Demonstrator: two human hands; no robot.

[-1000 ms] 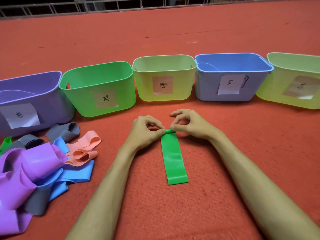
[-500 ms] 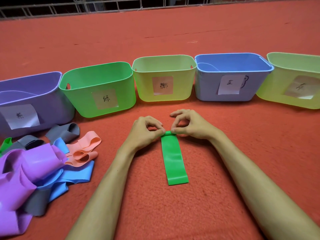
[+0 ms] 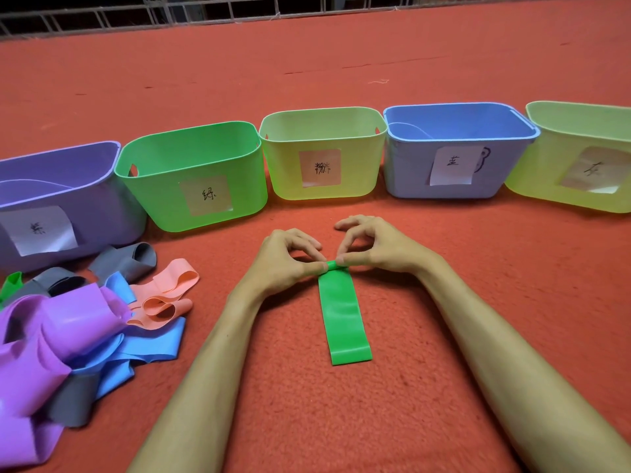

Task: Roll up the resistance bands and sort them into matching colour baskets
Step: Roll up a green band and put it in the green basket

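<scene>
Head view, looking down on red carpet (image 3: 444, 80). Flat on it, lengthwise between the two forearms, green resistance band (image 3: 345, 322), near end free, far end turned over into a small tight roll (image 3: 333, 265). On that roll's left side, left hand (image 3: 286, 261) pinching it between thumb and forefinger, other fingers curled; on its right side, right hand (image 3: 379, 245) pinching likewise, remaining fingers arched above the carpet. Beyond the hands, a curved row of five baskets side by side: purple basket (image 3: 102, 213) far left, green basket (image 3: 153, 199) next, pale yellow basket (image 3: 283, 172) in the middle, blue basket (image 3: 409, 179), then yellow-green basket (image 3: 546, 186) far right, partly cut by the frame edge. On each front wall, a paper label (image 3: 206, 196) with a handwritten character. Left of the left forearm, well apart from the rolled band, a loose heap of unrolled bands: purple band (image 3: 68, 322) nearest, blue band (image 3: 150, 346) beneath and beside it, pink band (image 3: 170, 285) on the heap's right side, grey band (image 3: 129, 261) close to the purple basket, second green band (image 3: 12, 283) just showing at the left edge. Along the top, metal railing (image 3: 205, 11).
</scene>
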